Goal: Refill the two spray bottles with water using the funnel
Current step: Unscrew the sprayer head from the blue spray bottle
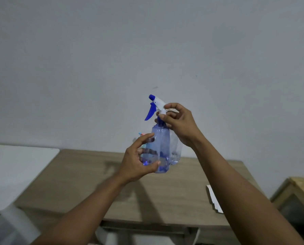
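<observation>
I hold a clear blue spray bottle (161,149) upright in the air above the wooden table (174,188). My left hand (138,160) wraps around its lower body. My right hand (177,122) pinches the white and blue trigger head (155,105) at the neck. Behind the bottle stands a second, clear bottle (176,151) on the table, mostly hidden. A bit of a pale blue and red object (141,134) peeks out behind my left fingers; I cannot tell what it is. No funnel is visible.
A white surface (15,167) adjoins the table on the left. A white card or paper (215,200) lies near the table's right side. A wooden box (296,197) sits at the right edge. A plain grey wall fills the background.
</observation>
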{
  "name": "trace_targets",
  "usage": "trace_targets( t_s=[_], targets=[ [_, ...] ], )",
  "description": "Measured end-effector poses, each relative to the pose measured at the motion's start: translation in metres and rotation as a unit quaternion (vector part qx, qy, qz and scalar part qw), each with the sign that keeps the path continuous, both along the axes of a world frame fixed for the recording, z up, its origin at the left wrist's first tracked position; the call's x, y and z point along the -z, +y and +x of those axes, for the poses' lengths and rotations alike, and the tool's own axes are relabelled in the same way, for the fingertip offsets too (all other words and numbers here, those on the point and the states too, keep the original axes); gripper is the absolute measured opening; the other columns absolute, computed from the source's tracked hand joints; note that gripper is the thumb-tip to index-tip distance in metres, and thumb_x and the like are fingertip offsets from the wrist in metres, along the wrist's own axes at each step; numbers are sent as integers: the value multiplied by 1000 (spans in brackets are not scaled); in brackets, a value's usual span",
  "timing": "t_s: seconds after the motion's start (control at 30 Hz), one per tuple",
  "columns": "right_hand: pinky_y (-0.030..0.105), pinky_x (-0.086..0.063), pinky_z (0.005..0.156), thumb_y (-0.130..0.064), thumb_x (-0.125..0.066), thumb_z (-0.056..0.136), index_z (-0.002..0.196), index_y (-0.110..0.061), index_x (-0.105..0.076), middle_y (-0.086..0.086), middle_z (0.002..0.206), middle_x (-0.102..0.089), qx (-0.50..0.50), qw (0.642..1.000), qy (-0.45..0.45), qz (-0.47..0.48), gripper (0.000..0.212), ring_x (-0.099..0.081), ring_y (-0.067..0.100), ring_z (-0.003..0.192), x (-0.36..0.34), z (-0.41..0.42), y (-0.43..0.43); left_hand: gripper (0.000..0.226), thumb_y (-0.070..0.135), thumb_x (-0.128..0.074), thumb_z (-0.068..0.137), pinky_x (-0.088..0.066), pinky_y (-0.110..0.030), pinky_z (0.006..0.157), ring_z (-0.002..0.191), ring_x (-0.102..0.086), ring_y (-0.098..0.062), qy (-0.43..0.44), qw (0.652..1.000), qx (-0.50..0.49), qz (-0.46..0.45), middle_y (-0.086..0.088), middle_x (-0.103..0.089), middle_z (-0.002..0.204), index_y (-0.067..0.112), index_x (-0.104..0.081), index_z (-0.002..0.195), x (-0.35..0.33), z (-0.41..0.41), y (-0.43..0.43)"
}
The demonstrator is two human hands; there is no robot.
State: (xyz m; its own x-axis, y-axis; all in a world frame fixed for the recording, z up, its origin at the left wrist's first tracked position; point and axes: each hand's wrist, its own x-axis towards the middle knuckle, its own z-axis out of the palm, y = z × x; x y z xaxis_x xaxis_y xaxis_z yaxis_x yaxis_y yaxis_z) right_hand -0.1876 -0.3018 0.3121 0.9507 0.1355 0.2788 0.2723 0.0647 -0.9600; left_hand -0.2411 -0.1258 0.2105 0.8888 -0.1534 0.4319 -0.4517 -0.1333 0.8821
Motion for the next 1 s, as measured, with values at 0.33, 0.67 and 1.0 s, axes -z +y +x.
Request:
trace_targets(
  t_s=[0.33, 0.67, 1.0],
  targets=[
    [35, -59, 77, -15, -75, 88, 111, -15, -66, 22, 96, -72, 25, 998, -27, -54, 24, -69, 20, 83, 2, 11, -2, 94, 26, -93, 63, -61, -56, 79, 111, -66, -29, 27, 999, 25, -5, 1, -55, 141, 31, -46, 144, 0, 5, 5],
    [28, -61, 80, -11, -73, 90, 115, -17, -67, 6, 99, -75, 49, 996, -42, -63, 26, -73, 15, 87, 2, 20, 3, 90, 28, -92, 63, -62, -47, 81, 114, -66, -23, 29, 999, 21, -2, 10, -56, 137, 37, -47, 141, -5, 12, 3],
    [22, -58, 76, -5, -63, 96, 116, -18, -67, 0, 103, -74, 50, 995, -50, -66, 24, -71, 11, 88, 3, 27, 6, 88, 19, -91, 68, -62, -43, 82, 115, -65, -21, 23, 1000, 17, 5, 13, -56, 137, 37, -46, 141, -5, 21, 7]
  ],
)
